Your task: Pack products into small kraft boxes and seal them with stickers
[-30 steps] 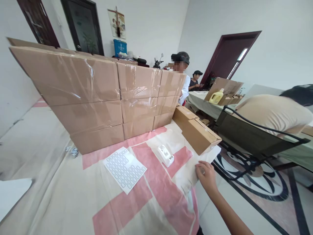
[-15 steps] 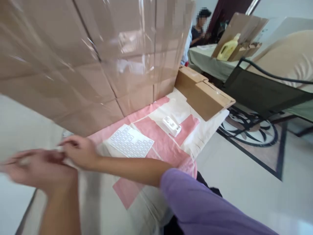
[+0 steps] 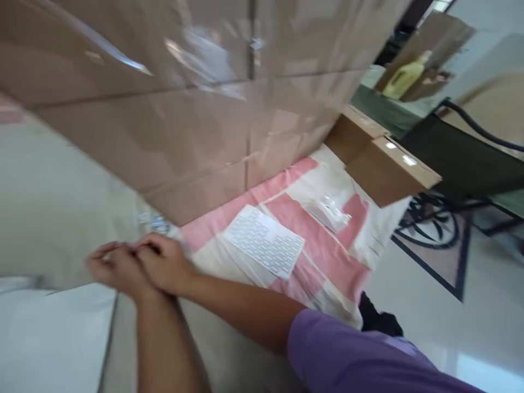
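At the left, my left hand (image 3: 117, 270) is closed, its fingers curled together. My right hand (image 3: 166, 263) lies against it, also with bent fingers, and partly covers it. Whatever they pinch is hidden or too small to make out. Just beyond them are small shiny, clear-looking items (image 3: 154, 222), blurred. To the right of my hands a white sheet (image 3: 266, 240) printed with rows of small outlined boxes rests on the pink and white cloth (image 3: 311, 234). A small white device (image 3: 329, 213) lies farther right on that cloth.
A tall wall of taped cardboard (image 3: 204, 142) rises directly behind the cloth. A cardboard box (image 3: 380, 169) stands at the cloth's far right end, with a dark chair (image 3: 470, 158) beyond. A yellow bottle (image 3: 405, 76) is on another table. White sheeting (image 3: 53, 338) lies lower left.
The view has swung left, so the cloth, sheet and box appear farther right. My hands have drawn closer together and now overlap. The person in the background has left the view.
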`<state>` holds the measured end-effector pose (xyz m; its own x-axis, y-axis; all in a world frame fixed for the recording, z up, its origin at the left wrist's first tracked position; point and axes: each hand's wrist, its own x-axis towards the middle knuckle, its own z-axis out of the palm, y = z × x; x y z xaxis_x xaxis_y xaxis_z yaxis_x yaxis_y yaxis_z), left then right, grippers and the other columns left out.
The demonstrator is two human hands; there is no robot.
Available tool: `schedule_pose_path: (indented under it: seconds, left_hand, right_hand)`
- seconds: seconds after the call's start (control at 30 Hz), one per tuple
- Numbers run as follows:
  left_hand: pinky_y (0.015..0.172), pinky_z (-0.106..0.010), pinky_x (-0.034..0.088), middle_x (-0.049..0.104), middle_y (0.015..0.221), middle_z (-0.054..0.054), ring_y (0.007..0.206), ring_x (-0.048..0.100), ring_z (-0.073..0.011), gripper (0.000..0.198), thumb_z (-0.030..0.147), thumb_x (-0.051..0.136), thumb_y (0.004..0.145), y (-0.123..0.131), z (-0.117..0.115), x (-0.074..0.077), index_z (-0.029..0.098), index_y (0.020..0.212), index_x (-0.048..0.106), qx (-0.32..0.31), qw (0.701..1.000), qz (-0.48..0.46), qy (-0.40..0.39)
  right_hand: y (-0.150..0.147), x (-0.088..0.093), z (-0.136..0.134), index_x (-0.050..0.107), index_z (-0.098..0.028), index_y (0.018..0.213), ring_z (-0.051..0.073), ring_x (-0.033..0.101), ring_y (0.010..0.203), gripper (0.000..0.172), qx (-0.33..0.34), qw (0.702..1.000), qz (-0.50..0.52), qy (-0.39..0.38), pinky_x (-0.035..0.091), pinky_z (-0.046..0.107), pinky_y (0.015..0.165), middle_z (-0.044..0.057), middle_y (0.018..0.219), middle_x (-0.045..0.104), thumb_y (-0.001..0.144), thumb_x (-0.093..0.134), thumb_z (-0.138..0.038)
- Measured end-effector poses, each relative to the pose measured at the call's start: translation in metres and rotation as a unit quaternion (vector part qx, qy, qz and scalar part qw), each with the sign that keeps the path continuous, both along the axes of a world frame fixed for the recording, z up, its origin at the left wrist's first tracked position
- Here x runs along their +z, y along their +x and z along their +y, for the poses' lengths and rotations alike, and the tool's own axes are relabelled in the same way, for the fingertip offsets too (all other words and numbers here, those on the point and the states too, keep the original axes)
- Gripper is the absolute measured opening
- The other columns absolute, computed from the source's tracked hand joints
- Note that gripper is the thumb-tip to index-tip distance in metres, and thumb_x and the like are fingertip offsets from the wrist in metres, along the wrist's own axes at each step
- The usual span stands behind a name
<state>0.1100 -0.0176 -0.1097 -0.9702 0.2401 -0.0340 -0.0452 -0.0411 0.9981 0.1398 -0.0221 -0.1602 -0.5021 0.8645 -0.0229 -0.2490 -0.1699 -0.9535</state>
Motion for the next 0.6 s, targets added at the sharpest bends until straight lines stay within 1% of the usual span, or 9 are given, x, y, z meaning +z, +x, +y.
schedule_pose_path:
  seconds: [0.07, 0.1, 0.23, 0.33, 0.43, 0.5, 0.53, 0.57, 0.6]
  left_hand:
    - [0.059, -0.018, 0.036, 0.043, 0.07, 0.006, 0.067, 0.042, -0.0085, 0.026, -0.008, 0.053, 0.069, -0.012, -0.008, -0.004, 0.017, 0.076, 0.048, 0.075, 0.997, -0.009, 0.025]
    - [0.056, -0.019, 0.034, 0.042, 0.065, 0.007, 0.062, 0.041, -0.0091, 0.026, -0.005, 0.052, 0.068, -0.012, -0.01, -0.007, 0.018, 0.079, 0.047, 0.089, 0.995, -0.018, 0.041]
    - [0.046, -0.023, 0.03, 0.037, 0.052, 0.011, 0.046, 0.037, -0.0122, 0.026, 0.012, 0.053, 0.07, -0.004, -0.011, -0.023, 0.023, 0.093, 0.047, 0.078, 0.991, -0.051, 0.1]
    - [0.047, -0.023, 0.03, 0.036, 0.054, 0.012, 0.045, 0.035, -0.0106, 0.027, 0.021, 0.055, 0.068, -0.007, -0.011, -0.029, 0.024, 0.093, 0.046, 0.078, 0.986, -0.065, 0.132]
    - [0.056, -0.023, 0.039, 0.044, 0.067, 0.008, 0.055, 0.047, -0.0101, 0.027, 0.027, 0.054, 0.068, -0.013, -0.012, -0.031, 0.023, 0.092, 0.043, 0.099, 0.98, -0.068, 0.161]
    - [0.059, -0.022, 0.04, 0.046, 0.072, 0.007, 0.06, 0.05, -0.0101, 0.025, 0.029, 0.052, 0.07, -0.013, -0.013, -0.031, 0.023, 0.092, 0.041, 0.109, 0.975, -0.074, 0.179]
    - [0.057, -0.022, 0.038, 0.045, 0.071, 0.007, 0.058, 0.048, -0.0097, 0.024, 0.029, 0.05, 0.071, -0.012, -0.013, -0.03, 0.024, 0.093, 0.04, 0.107, 0.973, -0.078, 0.187]
    - [0.054, -0.021, 0.034, 0.042, 0.067, 0.008, 0.054, 0.043, -0.009, 0.024, 0.029, 0.05, 0.072, -0.011, -0.013, -0.03, 0.024, 0.093, 0.041, 0.102, 0.972, -0.082, 0.193]
    - [0.051, -0.021, 0.03, 0.039, 0.064, 0.009, 0.051, 0.037, -0.0084, 0.023, 0.028, 0.051, 0.072, -0.009, -0.013, -0.029, 0.024, 0.093, 0.041, 0.096, 0.972, -0.086, 0.198]
  right_hand:
    - [0.004, 0.007, 0.005, 0.063, -0.021, 0.076, 0.012, 0.058, 0.076, 0.008, -0.002, 1.0, 0.001, 0.0, 0.049, 0.027, 0.077, -0.006, 0.075, 0.062, 0.082, 0.057, -0.02]
    - [0.006, 0.011, 0.006, 0.063, -0.021, 0.076, 0.013, 0.057, 0.073, 0.008, -0.004, 1.0, -0.001, 0.0, 0.049, 0.026, 0.075, -0.005, 0.072, 0.061, 0.081, 0.056, -0.02]
    - [0.009, 0.019, 0.008, 0.056, -0.022, 0.08, 0.013, 0.052, 0.063, 0.008, -0.015, 0.999, -0.041, 0.006, 0.047, 0.025, 0.065, -0.005, 0.065, 0.054, 0.082, 0.049, -0.023]
    - [0.005, 0.022, 0.01, 0.052, -0.022, 0.083, 0.013, 0.053, 0.067, 0.013, 0.002, 0.981, -0.169, 0.095, 0.048, 0.025, 0.069, -0.003, 0.069, 0.054, 0.089, 0.04, -0.023]
    - [-0.009, 0.034, 0.021, 0.054, -0.021, 0.075, 0.017, 0.056, 0.075, 0.012, 0.073, 0.951, -0.247, 0.172, 0.049, 0.034, 0.082, -0.001, 0.071, 0.058, 0.085, 0.055, -0.025]
    - [-0.027, 0.049, 0.035, 0.06, -0.018, 0.082, 0.024, 0.06, 0.091, 0.01, 0.109, 0.915, -0.287, 0.261, 0.046, 0.044, 0.094, 0.005, 0.084, 0.065, 0.082, 0.066, -0.027]
    - [-0.039, 0.058, 0.044, 0.063, -0.016, 0.094, 0.029, 0.06, 0.105, 0.017, 0.113, 0.883, -0.319, 0.325, 0.043, 0.05, 0.101, 0.01, 0.099, 0.067, 0.082, 0.068, -0.027]
    - [-0.053, 0.066, 0.054, 0.062, -0.013, 0.109, 0.034, 0.054, 0.122, 0.029, 0.108, 0.842, -0.357, 0.389, 0.037, 0.056, 0.107, 0.016, 0.119, 0.064, 0.084, 0.069, -0.026]
    - [-0.068, 0.075, 0.066, 0.057, -0.01, 0.123, 0.039, 0.043, 0.137, 0.042, 0.096, 0.799, -0.396, 0.442, 0.029, 0.062, 0.113, 0.021, 0.138, 0.055, 0.086, 0.069, -0.025]
